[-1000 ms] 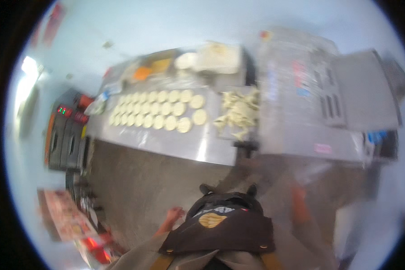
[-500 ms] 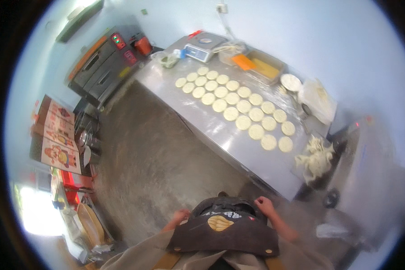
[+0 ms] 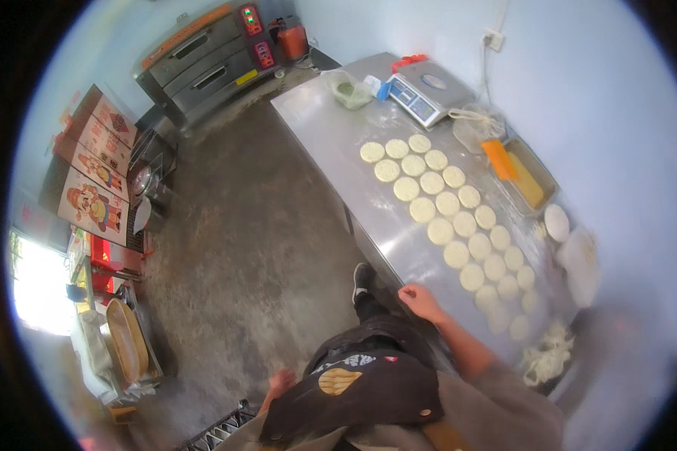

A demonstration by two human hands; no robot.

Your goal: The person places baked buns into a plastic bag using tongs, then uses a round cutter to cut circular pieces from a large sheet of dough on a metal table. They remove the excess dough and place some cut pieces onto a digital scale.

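My right hand (image 3: 421, 302) hangs beside the front edge of the steel table (image 3: 321, 146), its fingers loosely curled with nothing visible in them. At my left side, low by the dark apron (image 3: 384, 402), is my left hand (image 3: 282, 382). It is small and partly turned away, so its fingers cannot be made out well, and no object shows in it. Several rows of flat, round, pale dough discs (image 3: 432, 183) lie on the table, to the right of and beyond my right hand. Neither hand touches them.
A digital scale (image 3: 421, 98), a bag with green contents (image 3: 348, 92) and a metal tray (image 3: 530, 180) with an orange scraper (image 3: 499, 159) stand on the table. A deck oven (image 3: 203, 64) is at the far wall. Picture boards (image 3: 94, 203) and a long basket (image 3: 126, 342) line the left.
My view has swung and moved closer to the oven and along the table. My right hand has come forward beside the table edge; my left hand is lower. One shoe now shows ahead.
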